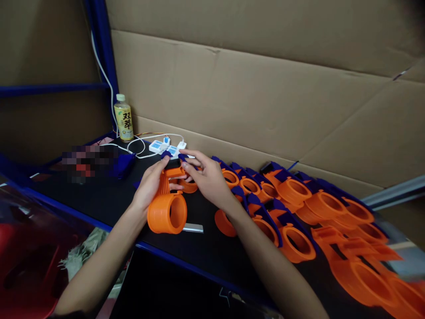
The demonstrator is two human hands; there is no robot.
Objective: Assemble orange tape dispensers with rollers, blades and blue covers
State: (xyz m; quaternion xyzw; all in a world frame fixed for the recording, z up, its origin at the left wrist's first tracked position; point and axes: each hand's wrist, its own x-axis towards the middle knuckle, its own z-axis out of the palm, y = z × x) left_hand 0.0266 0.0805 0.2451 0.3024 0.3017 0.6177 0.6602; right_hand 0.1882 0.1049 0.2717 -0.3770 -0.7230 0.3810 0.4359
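Between my hands is an orange plastic part (168, 213) with a wide ring at its near end and dark blue and black pieces at its far end. My left hand (151, 184) is closed around its left side, the thumb up by a blue piece. From the right, my right hand (206, 175) reaches to the far end, thumb and fingers pinched at a blue piece there; its fingertips are partly hidden. The ring hangs above the dark table (209, 252), near a flat metal strip (193, 228).
Rows of similar orange and blue parts (295, 241) cover the table's right side. At the back stand a white power strip (159, 146) with cables and a yellow-labelled bottle (124, 118). A cardboard wall (252, 93) closes off the back. A red stool (26, 270) stands lower left.
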